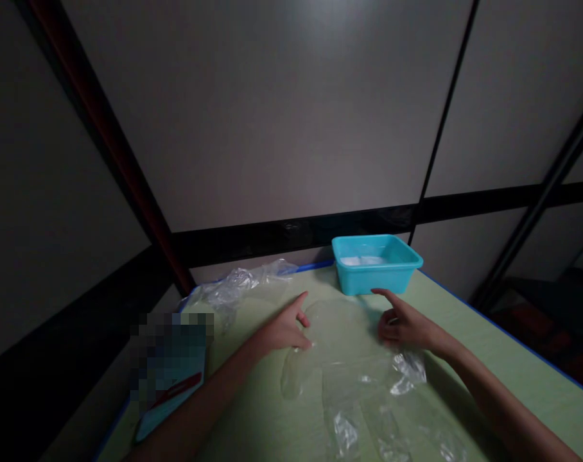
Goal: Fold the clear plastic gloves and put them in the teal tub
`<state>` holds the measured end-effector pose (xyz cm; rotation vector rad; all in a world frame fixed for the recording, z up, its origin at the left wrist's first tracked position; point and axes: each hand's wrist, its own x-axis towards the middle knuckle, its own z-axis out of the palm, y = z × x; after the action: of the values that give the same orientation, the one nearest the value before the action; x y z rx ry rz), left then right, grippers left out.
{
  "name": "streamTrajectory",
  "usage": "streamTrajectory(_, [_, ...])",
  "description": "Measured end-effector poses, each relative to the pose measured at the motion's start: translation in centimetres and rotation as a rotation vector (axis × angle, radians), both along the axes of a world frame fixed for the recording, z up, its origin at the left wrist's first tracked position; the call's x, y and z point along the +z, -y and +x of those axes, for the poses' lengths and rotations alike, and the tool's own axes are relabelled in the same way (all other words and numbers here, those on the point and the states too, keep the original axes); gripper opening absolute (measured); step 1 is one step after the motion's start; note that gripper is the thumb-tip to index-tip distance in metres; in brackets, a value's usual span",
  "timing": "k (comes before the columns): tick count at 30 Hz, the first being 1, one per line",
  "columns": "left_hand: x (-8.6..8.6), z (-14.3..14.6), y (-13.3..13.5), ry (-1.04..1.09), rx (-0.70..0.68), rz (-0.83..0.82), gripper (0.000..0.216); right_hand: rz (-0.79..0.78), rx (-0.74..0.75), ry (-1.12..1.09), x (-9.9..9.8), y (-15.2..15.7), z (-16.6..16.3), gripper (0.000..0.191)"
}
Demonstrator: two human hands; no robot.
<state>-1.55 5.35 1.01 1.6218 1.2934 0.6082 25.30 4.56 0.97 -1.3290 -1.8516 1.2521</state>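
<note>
From film (359,372): table (494,346) to blue edge (513,337) at 3 o'clock, bin (375,280) at 1; left hand (287,328) thumb-index spread, right hand (402,324) index out, rest curled, pinch unclear; film cut off at 6.

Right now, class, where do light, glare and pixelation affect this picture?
Head view: dim light, dark lower-left corner; head view: a soft sheen high on the pale panel, sharper glints on the clear plastic; head view: coarse pixelation over part of the turquoise item at left.
</note>
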Motion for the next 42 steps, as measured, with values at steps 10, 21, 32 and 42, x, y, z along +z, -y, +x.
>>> streamTrajectory(10, [0.3, 2.6, 2.6, -0.596, 0.038, 0.74, 0.042, -0.611, 0.777, -0.102, 2.5, 3.0, -0.6, 0.036])
streamTrajectory(21, [0.6, 5.5, 6.4, -0.402, -0.331, 0.647, 0.044, 0.184, 0.09, -0.418, 1.0, 1.9, -4.0, 0.013])
streamTrajectory(32, [-2.6, 2.3, 2.6, -0.73, -0.228, 0.727, 0.05, 0.674, 0.24, 0.524, -1.7, 3.2, -7.7, 0.053])
streamTrajectory(42, [-2.5, 0.7, 2.3, -0.823, -0.246, 0.764, 0.052, 0.677, 0.243, 0.655, -2.2, 2.7, -5.1, 0.059])
